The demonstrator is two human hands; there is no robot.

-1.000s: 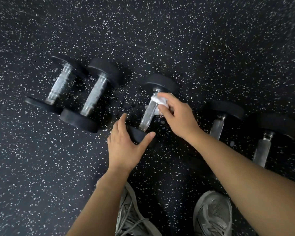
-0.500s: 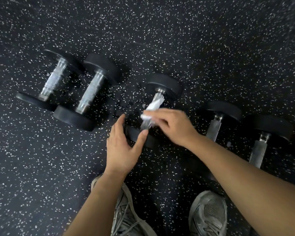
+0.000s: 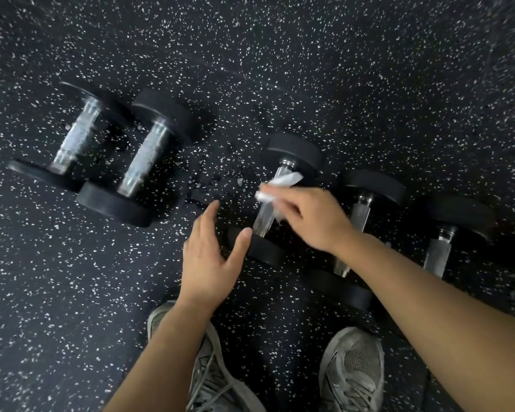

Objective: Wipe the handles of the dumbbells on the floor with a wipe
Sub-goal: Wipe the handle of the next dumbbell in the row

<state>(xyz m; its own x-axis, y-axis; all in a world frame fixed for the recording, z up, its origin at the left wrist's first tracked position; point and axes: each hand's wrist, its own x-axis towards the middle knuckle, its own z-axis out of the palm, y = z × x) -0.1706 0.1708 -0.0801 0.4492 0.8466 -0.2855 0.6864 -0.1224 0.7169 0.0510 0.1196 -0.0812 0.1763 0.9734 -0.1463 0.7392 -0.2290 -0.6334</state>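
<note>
Several black dumbbells with chrome handles lie in a row on the speckled floor. My right hand [image 3: 308,220] is shut on a white wipe [image 3: 277,185] and presses it against the upper part of the middle dumbbell's handle [image 3: 263,221]. My left hand [image 3: 211,257] is spread, thumb touching the near black head [image 3: 262,248] of that dumbbell, fingers on the floor beside it. Two dumbbells [image 3: 144,162] lie to the left. My right forearm partly covers two more dumbbells [image 3: 361,212] on the right.
My two grey sneakers [image 3: 353,370] stand on the black rubber floor [image 3: 339,69] just below the dumbbells. The rightmost dumbbell [image 3: 439,251] lies near the right edge of view. Open floor stretches beyond the row and to the lower left.
My right hand slid the wipe down the middle handle toward the near head, then back up toward the far head. My left hand stayed at the near head, its grip loosened.
</note>
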